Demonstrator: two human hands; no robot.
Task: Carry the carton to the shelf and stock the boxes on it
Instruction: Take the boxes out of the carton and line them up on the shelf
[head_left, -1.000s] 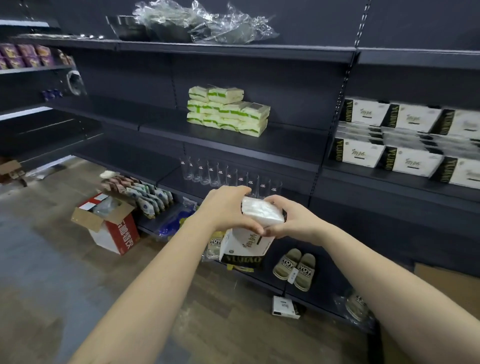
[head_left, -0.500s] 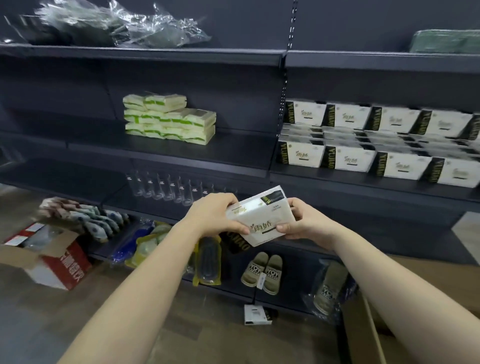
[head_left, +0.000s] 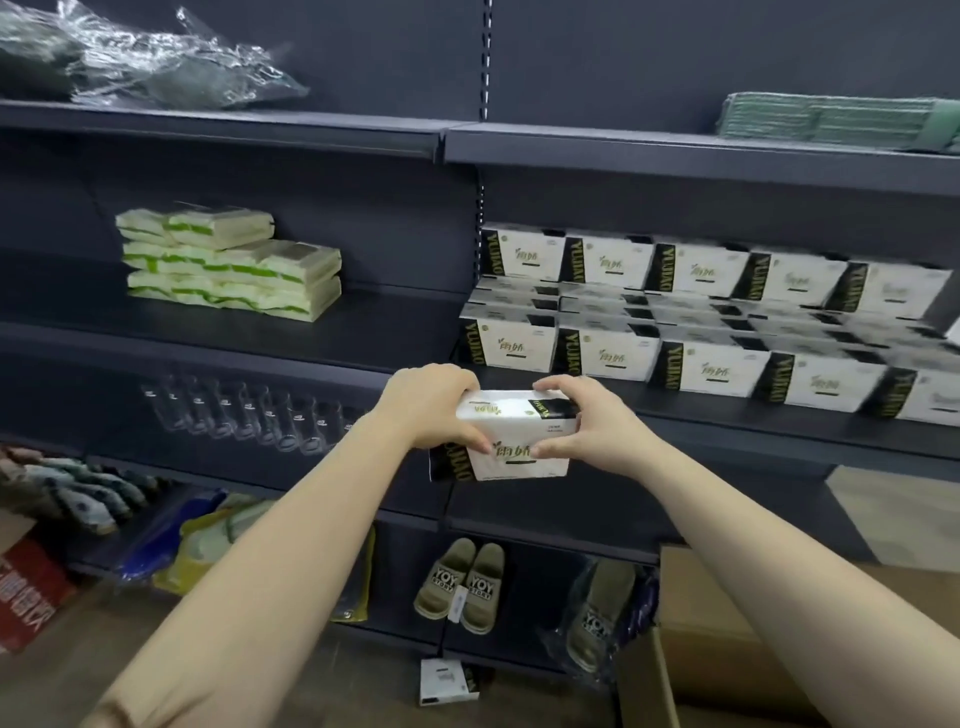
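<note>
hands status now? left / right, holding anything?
Left hand: closed on the left end of the white box.
Right hand: closed on the right end of the same box.

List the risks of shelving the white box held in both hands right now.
1. The box is held only by fingertips of the left hand and right hand; it could slip onto the slippers below.
2. The stocked boxes look tightly packed in front; pushing another in might knock one off the shelf.
3. The carton sits on the floor by the person's right side, a likely trip hazard.
</note>
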